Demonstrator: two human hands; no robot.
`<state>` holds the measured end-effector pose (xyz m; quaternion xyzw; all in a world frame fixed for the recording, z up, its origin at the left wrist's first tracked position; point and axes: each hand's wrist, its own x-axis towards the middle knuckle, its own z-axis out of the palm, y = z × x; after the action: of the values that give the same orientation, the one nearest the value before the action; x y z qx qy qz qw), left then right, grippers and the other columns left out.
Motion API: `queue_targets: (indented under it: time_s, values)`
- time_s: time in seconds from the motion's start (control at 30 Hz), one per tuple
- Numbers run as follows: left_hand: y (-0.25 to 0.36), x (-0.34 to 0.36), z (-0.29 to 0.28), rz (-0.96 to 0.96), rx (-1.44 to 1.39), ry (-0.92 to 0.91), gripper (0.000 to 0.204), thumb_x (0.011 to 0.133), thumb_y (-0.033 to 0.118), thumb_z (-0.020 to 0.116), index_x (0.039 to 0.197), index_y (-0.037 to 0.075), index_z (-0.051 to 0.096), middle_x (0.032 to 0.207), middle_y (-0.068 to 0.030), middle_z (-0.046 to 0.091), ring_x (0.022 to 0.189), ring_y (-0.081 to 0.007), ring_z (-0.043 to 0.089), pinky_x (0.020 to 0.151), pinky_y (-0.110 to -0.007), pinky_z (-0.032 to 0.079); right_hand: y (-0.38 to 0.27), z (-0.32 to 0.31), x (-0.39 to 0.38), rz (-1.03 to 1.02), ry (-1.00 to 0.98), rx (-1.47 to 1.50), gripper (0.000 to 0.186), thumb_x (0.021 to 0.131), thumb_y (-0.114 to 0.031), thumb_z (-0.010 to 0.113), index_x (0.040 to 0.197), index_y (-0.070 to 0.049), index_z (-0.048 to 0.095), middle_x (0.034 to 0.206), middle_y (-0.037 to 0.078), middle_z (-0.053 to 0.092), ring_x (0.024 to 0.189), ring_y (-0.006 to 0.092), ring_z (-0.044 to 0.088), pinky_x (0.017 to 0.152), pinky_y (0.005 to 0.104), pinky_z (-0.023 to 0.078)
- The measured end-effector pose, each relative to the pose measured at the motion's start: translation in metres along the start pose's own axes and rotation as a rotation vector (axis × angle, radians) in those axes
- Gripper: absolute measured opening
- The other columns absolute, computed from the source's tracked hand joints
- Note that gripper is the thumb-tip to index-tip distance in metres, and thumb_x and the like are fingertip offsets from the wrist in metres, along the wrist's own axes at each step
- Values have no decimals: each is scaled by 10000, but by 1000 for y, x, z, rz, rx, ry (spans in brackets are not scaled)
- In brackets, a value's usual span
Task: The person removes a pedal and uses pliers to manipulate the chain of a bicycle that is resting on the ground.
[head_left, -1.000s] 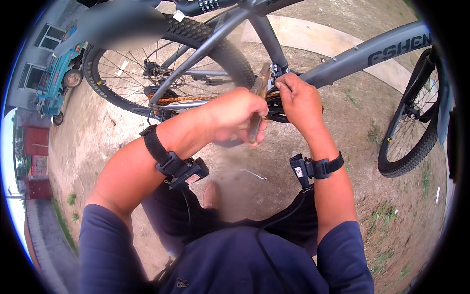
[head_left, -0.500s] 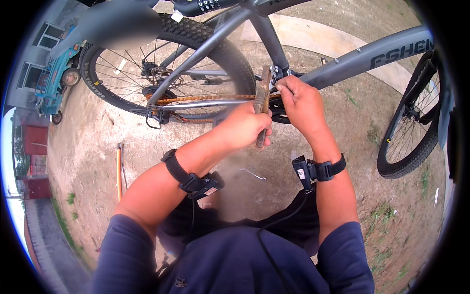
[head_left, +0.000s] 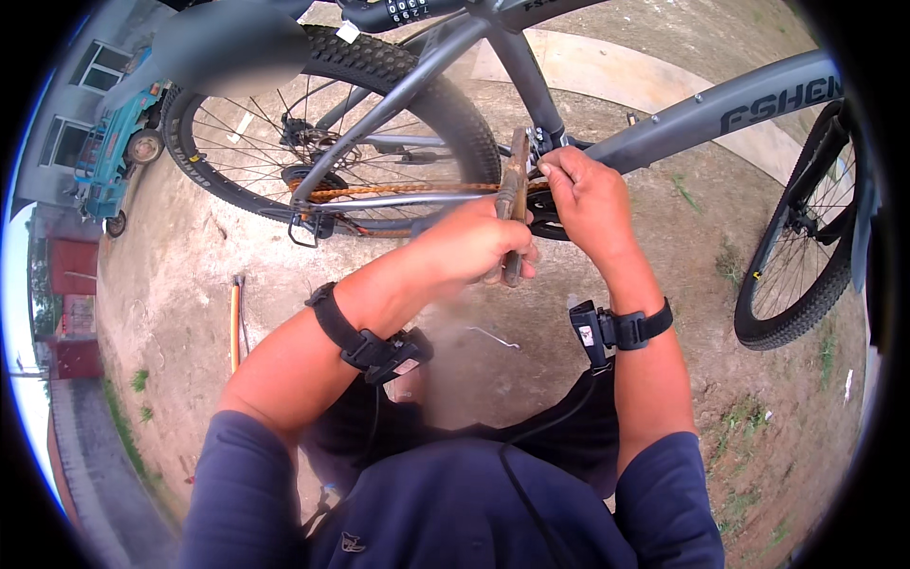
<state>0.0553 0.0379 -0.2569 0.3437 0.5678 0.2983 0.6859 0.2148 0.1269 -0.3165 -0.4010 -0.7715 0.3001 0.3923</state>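
Observation:
A grey bicycle (head_left: 531,83) stands in front of me, its rear wheel at left and front wheel at right. My left hand (head_left: 482,239) is wrapped round the handles of worn, rusty pliers (head_left: 513,190), whose upper end reaches up beside the metal front derailleur (head_left: 536,142) at the foot of the seat tube. Just right of that part, my right hand (head_left: 590,197) is closed in a pinch; what lies between thumb and finger is hidden or too small to name. A rusty orange chain (head_left: 398,191) runs behind the pliers to the rear sprockets.
On the dirt ground lie a thin bent wire (head_left: 493,337) and an orange tube (head_left: 235,327). A combination lock (head_left: 403,11) sits on the bicycle at the top. Farther left stands a teal vehicle (head_left: 114,161) near a building. Black straps with small devices circle both my forearms.
My view has shifted slightly, moving the scene a little to the right. Fingers of my left hand have shifted slightly on the pliers; my right hand keeps its pinch beside the derailleur.

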Motion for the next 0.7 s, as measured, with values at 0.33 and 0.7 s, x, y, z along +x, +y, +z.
queue_targets:
  time_s: [0.33, 0.7]
  values:
    - [68, -16, -36, -295, 105, -140, 389, 875, 218, 597, 1185, -17, 591, 1025, -230, 687, 885, -351, 717, 727, -400, 589, 0, 1, 0, -19, 19, 14, 77, 903, -183, 646, 918, -114, 678, 761, 158, 661, 731, 374, 651, 633, 441, 513]
    - [32, -11, -21, -132, -14, -52, 420, 844, 168, 600, 1211, -24, 530, 871, -152, 673, 703, -253, 690, 608, -342, 530, 0, -2, -2, 23, -3, -2, 96, 909, -206, 633, 918, -122, 679, 780, 157, 665, 747, 375, 652, 645, 446, 511]
